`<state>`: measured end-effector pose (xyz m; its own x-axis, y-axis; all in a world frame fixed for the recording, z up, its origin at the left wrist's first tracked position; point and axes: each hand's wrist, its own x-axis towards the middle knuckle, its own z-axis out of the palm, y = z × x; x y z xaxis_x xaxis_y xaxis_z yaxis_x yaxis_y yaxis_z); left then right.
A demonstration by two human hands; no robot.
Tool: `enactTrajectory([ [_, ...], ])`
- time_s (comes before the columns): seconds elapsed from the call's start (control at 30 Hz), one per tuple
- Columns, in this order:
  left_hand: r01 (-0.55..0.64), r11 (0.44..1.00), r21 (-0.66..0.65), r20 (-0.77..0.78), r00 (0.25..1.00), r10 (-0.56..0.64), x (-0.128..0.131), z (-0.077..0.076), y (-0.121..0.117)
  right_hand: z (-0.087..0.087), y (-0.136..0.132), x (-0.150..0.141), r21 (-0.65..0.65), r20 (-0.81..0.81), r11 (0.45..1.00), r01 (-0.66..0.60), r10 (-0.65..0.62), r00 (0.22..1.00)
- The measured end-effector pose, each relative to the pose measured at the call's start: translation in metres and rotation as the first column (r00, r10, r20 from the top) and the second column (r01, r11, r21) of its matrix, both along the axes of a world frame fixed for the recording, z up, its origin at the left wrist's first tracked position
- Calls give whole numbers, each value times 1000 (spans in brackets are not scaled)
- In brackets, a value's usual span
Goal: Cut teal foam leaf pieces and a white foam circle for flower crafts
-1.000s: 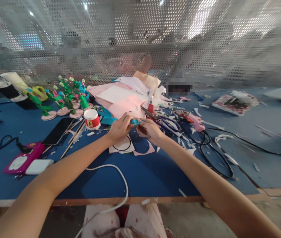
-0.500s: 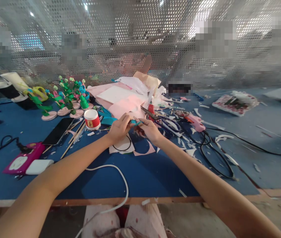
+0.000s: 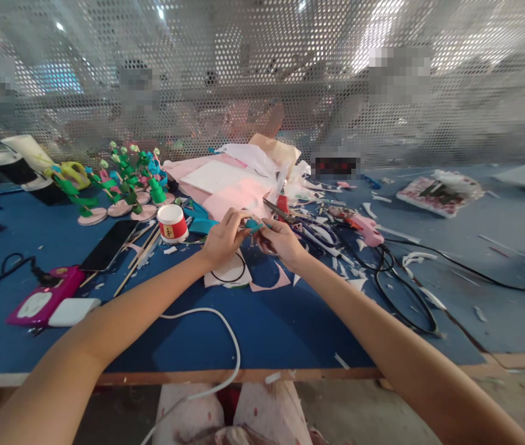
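Both my hands meet above the blue table [image 3: 266, 327], pinching one small teal piece [image 3: 253, 225] between their fingertips. My left hand [image 3: 222, 240] grips it from the left with curled fingers. My right hand [image 3: 281, 242] holds its right end, fingers closed. Under the hands lie a white paper cut-out with a black ring [image 3: 229, 272] and a pink scrap [image 3: 269, 281]. Scissors [image 3: 285, 213] with a red pivot lie just beyond my right hand.
A white cup with a red label [image 3: 172, 223], wooden sticks [image 3: 144, 247], a black phone [image 3: 107, 244] and green foam flowers on pink discs [image 3: 123, 185] sit left. Pink sheets [image 3: 234, 188] lie behind. A pink glue gun [image 3: 364, 227], black cables [image 3: 401, 284], and a white cable [image 3: 225, 334] lie nearby.
Both hands have lifted slightly with the teal piece, and the fingers have shifted a little on it. Nothing else on the table has moved.
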<state>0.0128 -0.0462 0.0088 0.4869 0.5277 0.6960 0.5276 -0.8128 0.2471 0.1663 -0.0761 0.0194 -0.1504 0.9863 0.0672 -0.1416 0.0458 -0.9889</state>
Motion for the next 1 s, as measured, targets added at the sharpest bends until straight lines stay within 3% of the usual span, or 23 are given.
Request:
enactTrajectory([
  [0.17,-132,989,62,-120,983,139,1,4,-7,0,0,0,52,33,999,14,-16,999],
  [0.33,-144,983,114,-171,972,162,2,4,-8,-1,-1,-1,80,47,996,38,-42,998],
  [0.5,-140,987,83,-197,968,154,2,3,-7,-3,-1,-2,122,63,990,65,-73,995],
  [0.7,55,998,-12,-30,998,-55,0,2,0,-4,-2,-2,201,177,976,83,-120,977],
  [1.0,65,995,-80,159,986,-52,4,0,7,-4,-4,0,342,361,938,64,-194,912],
])
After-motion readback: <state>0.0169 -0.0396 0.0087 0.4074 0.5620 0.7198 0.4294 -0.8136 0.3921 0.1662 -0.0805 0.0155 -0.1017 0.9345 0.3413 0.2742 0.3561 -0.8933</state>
